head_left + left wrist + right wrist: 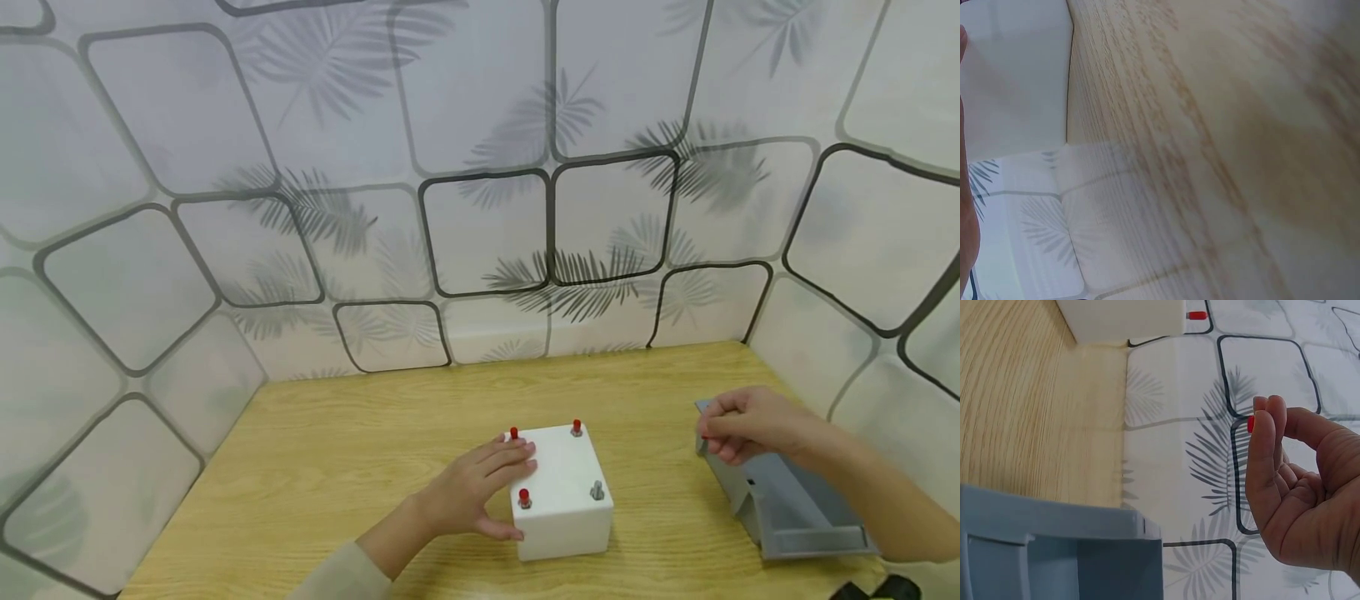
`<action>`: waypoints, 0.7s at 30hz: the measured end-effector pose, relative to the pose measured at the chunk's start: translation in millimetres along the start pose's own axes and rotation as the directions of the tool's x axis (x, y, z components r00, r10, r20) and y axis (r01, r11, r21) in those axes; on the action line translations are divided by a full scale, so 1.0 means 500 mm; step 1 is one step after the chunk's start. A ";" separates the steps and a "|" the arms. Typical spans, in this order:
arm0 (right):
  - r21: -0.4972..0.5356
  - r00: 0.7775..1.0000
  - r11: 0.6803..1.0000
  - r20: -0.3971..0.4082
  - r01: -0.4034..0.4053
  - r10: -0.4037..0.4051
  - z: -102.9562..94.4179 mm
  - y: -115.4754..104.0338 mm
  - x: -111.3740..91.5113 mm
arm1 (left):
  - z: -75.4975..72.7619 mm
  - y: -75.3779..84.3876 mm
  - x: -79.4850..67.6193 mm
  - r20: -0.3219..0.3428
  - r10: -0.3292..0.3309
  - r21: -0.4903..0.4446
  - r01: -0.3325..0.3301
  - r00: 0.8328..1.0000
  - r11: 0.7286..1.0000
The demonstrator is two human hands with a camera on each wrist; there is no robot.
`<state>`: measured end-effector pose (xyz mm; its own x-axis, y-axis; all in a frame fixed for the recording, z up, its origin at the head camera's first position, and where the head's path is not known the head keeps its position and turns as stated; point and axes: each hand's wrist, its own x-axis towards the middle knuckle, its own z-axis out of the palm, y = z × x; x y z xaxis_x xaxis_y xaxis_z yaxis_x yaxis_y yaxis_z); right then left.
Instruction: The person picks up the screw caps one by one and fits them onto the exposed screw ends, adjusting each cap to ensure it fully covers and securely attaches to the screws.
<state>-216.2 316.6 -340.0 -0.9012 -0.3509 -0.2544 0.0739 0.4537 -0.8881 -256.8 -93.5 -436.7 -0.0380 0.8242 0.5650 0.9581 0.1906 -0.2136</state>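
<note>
A white box [561,475] sits on the wooden table. Red caps stand at three corners of its top, including a front-left red cap [524,497], while a bare metal bolt [597,490] shows at the front right. My left hand [480,483] rests on the box's left part, fingers extended across the top and thumb by its front-left side. Off to the right, my right hand [757,423] is raised over the far-left end of a grey bin [817,540]. Between thumb and fingertips it pinches a small red cap [1251,424], mostly hidden by the fingers.
The grey bin stands at the table's right side, close to the patterned cloth wall [495,233]. That cloth surrounds the back and both sides of the wooden table [337,467]. A dark object [876,588] pokes in at the lower right edge.
</note>
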 end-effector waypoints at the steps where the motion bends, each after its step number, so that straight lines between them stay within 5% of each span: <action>1: 0.001 1.000 1.000 0.001 0.002 -0.002 0.002 -0.003 0.000 | 0.000 0.000 0.000 0.001 -0.001 0.000 0.001 1.000 1.000; 21: 0.050 0.996 0.997 0.057 0.060 -0.063 0.042 -0.026 0.000 | 0.001 0.000 0.001 -0.013 0.011 0.013 -0.011 1.000 1.000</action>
<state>-208.3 293.5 -336.5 -0.8783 -0.4251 -0.2190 0.0407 0.3899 -0.9199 -256.9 -92.7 -436.6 -0.0236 0.8195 0.5726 0.9549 0.1881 -0.2299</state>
